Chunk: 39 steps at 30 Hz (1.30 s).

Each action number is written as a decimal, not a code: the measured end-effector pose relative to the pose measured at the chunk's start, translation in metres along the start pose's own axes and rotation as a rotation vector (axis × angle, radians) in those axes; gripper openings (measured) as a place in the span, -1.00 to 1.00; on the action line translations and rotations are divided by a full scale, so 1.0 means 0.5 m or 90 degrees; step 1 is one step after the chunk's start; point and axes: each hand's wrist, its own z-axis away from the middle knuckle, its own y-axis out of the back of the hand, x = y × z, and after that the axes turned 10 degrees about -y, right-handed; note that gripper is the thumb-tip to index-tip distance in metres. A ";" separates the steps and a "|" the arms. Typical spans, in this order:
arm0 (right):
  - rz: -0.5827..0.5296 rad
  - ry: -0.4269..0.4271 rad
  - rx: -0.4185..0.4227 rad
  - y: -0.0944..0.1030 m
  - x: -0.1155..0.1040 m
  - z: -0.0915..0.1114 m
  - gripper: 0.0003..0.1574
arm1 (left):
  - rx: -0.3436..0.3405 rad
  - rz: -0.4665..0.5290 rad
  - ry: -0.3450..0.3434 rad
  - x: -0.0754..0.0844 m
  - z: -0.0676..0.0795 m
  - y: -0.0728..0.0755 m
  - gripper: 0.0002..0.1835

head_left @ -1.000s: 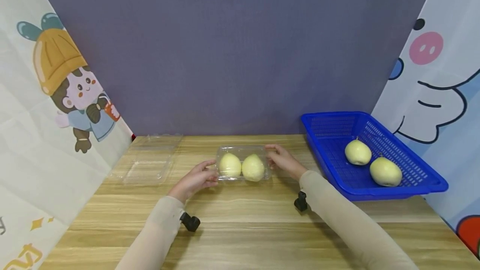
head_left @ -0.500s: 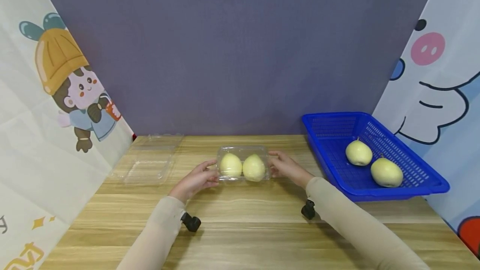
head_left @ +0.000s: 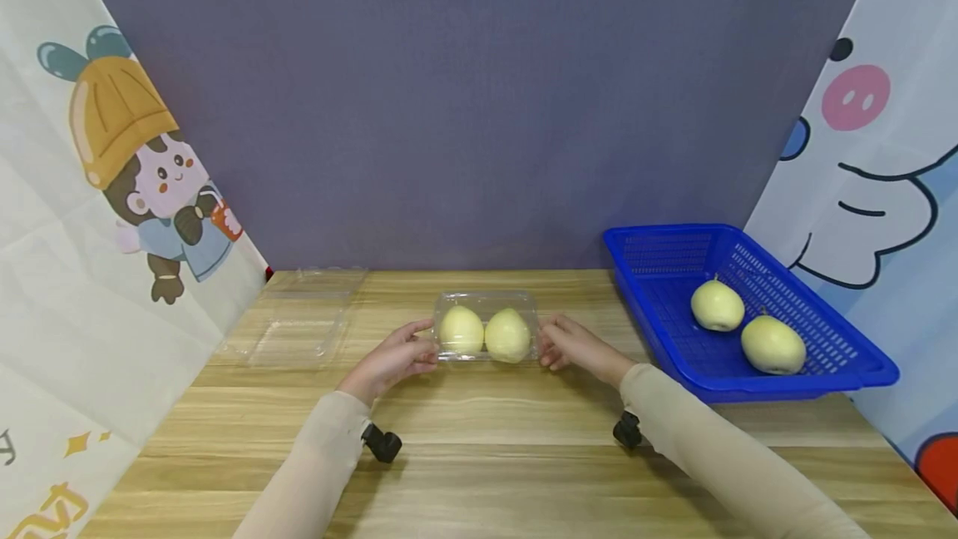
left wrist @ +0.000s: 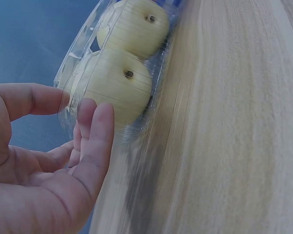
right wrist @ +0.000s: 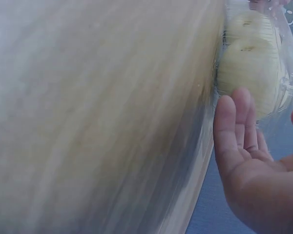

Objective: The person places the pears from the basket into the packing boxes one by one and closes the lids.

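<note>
A clear plastic clamshell box (head_left: 486,299) sits in the middle of the table, its see-through cover over two pale yellow pears (head_left: 461,331). Side by side in the box, the pears show dark-centred ends in the left wrist view. My left hand (head_left: 392,360) is at the box's left end, its digits apart and fingertips right at the plastic wall (left wrist: 68,114). On the opposite end, my right hand (head_left: 576,346) has its fingertips close beside the box. In the right wrist view its fingers (right wrist: 226,122) are extended, with the thumb spread away.
A blue plastic basket (head_left: 659,356) with two more pears (head_left: 773,345) stands at the right of the wooden table (head_left: 479,456). Another clear plastic box (head_left: 295,343), its lid raised, lies at the back left. A grey panel (head_left: 479,106) rises behind.
My right hand has come down from the box's top right corner to beside its right end, drawing slightly rightward. The left hand and the box have stayed in place.
</note>
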 end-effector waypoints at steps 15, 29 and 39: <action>0.049 -0.022 -0.049 -0.005 0.006 0.011 -0.61 | -0.001 -0.003 0.008 0.003 -0.002 0.001 -0.24; 0.014 -0.053 -0.102 -0.009 0.003 0.007 -0.62 | 0.000 -0.004 0.014 -0.001 -0.008 0.003 -0.25; 0.007 -0.028 -0.151 0.001 0.003 0.008 -0.65 | -0.004 -0.006 0.020 0.000 -0.008 0.006 -0.26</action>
